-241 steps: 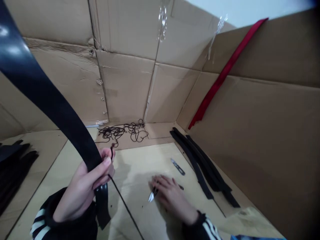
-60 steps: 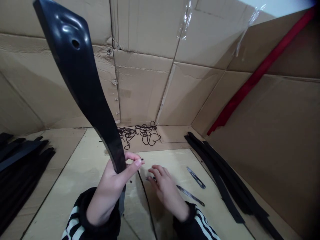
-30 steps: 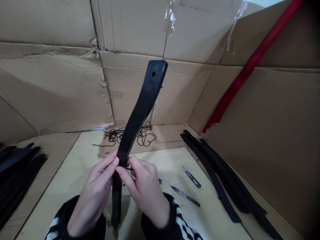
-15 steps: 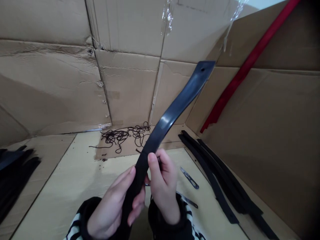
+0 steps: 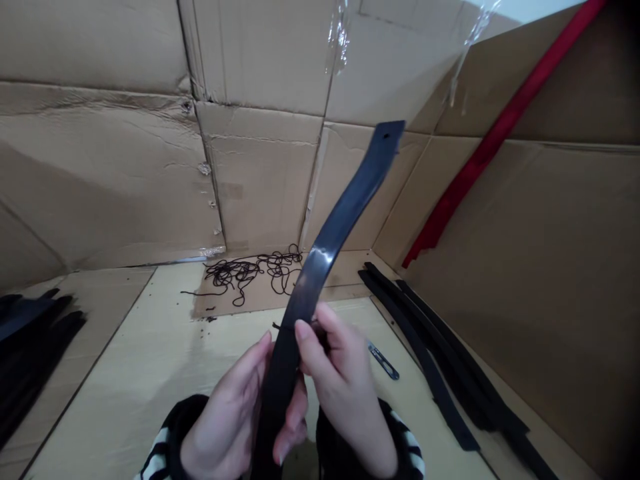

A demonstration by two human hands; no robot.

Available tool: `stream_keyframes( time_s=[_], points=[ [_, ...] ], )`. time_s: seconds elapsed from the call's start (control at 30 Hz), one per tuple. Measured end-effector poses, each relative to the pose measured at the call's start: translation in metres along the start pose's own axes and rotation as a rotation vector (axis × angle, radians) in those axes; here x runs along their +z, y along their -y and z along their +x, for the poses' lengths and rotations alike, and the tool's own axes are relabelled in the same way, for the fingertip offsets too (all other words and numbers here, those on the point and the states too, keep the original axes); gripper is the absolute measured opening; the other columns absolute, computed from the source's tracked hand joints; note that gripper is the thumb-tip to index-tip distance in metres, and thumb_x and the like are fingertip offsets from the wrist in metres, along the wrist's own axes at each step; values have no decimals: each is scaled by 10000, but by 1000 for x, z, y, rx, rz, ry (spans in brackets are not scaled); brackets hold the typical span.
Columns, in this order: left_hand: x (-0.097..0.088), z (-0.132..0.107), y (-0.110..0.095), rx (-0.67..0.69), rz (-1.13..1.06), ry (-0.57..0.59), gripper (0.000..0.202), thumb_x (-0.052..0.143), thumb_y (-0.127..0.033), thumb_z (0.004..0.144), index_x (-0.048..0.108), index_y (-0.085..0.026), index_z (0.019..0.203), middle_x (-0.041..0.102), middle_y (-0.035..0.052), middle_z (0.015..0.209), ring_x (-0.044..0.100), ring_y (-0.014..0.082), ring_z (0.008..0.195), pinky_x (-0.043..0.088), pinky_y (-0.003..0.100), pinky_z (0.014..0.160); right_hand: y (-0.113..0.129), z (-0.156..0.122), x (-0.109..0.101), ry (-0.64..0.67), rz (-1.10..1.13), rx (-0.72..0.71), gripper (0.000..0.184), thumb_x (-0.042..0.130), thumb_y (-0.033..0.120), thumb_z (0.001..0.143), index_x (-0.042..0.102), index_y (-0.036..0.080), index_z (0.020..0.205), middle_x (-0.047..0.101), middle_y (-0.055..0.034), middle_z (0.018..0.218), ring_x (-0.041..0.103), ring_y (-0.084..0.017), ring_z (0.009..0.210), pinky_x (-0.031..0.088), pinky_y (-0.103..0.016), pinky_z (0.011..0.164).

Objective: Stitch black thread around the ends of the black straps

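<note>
A long black strap [image 5: 334,225], smooth and shiny in its upper part and matte lower down, rises at a slant in front of me, with a small hole near its far end. My left hand [image 5: 235,407] is wrapped round the matte lower part, thumb on the left edge and fingers behind. Higher up, my right hand [image 5: 340,373] pinches the right edge between thumb and bent fingers. A short dark cord end [image 5: 276,326] sticks out from the strap's left edge, level with my right thumb. The strap's lower end leaves the view at the bottom.
Tangled dark cord [image 5: 240,273] lies on a cardboard piece at the back. Small thread snips [image 5: 384,362] rest right of my hands. Several black straps [image 5: 430,360] lie at right, more dark strips [image 5: 35,347] at left. Cardboard walls [image 5: 265,173] surround the table; a red strip [image 5: 480,153] hangs at right.
The strap has become steeper, its far end shifting left. My right hand has moved slightly right and down, now partly covering the snips. The cord end at the strap's left edge sits lower.
</note>
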State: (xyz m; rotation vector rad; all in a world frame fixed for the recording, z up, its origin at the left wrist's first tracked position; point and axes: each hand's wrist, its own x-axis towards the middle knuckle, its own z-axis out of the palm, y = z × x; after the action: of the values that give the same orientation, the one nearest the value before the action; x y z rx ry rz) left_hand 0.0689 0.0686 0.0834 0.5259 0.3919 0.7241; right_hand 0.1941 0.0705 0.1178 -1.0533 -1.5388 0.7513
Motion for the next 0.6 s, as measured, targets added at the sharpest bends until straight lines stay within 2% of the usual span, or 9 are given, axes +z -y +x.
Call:
stream_keyframes(
  time_s=[0.1, 0.13, 0.2, 0.3, 0.37, 0.53, 0.6],
  points=[
    [-6, -1, -1, -67, 2, 207, 495, 496, -605, 871, 675, -145, 837, 636, 24, 532, 451, 76, 319, 446, 212, 433, -2, -1, -6, 29, 306, 69, 230, 475, 400, 957, 529, 214, 833, 453, 47, 630, 394, -74, 472, 298, -179, 389],
    [-6, -3, -2, -67, 22, 258, 485, 495, -590, 882, 680, -142, 885, 636, 26, 543, 431, 68, 318, 423, 196, 409, -2, -1, -9, 41, 334, 59, 231, 488, 412, 953, 548, 216, 846, 464, 44, 639, 394, -73, 476, 300, -179, 391],
    [-5, -8, -6, 2, 115, 258, 413, 540, -528, 896, 674, -142, 962, 641, 25, 594, 395, 32, 339, 363, 147, 395, -3, 1, -14, 38, 273, -10, 233, 526, 396, 939, 574, 209, 810, 479, 38, 638, 402, -75, 502, 321, -186, 427],
    [1, -16, -10, 168, 281, 110, 325, 613, -465, 882, 643, -163, 999, 623, 1, 668, 384, 0, 392, 301, 109, 404, -3, 4, -17, -24, 86, -110, 220, 575, 312, 915, 576, 194, 730, 504, 37, 608, 428, -78, 524, 343, -197, 479],
    [5, -17, -9, 247, 338, 4, 301, 623, -457, 879, 609, -190, 1016, 598, -21, 669, 428, 12, 432, 317, 105, 415, -2, 4, -15, -27, 38, -137, 242, 596, 263, 899, 549, 187, 674, 521, 40, 581, 458, -74, 518, 353, -192, 486],
    [10, -13, 0, 354, 377, -195, 364, 586, -514, 882, 462, -271, 1123, 624, -43, 693, 508, 53, 392, 363, 139, 380, 4, 0, -8, 139, 302, -86, 238, 567, 281, 928, 551, 194, 707, 531, 70, 509, 497, -55, 429, 394, -165, 468],
    [12, -15, 0, 394, 374, -285, 425, 585, -523, 878, 388, -308, 1187, 632, -57, 693, 493, 61, 356, 369, 154, 361, 7, -1, -6, 146, 294, -106, 222, 583, 255, 917, 568, 187, 707, 570, 60, 524, 530, -57, 466, 425, -162, 512]
  ],
)
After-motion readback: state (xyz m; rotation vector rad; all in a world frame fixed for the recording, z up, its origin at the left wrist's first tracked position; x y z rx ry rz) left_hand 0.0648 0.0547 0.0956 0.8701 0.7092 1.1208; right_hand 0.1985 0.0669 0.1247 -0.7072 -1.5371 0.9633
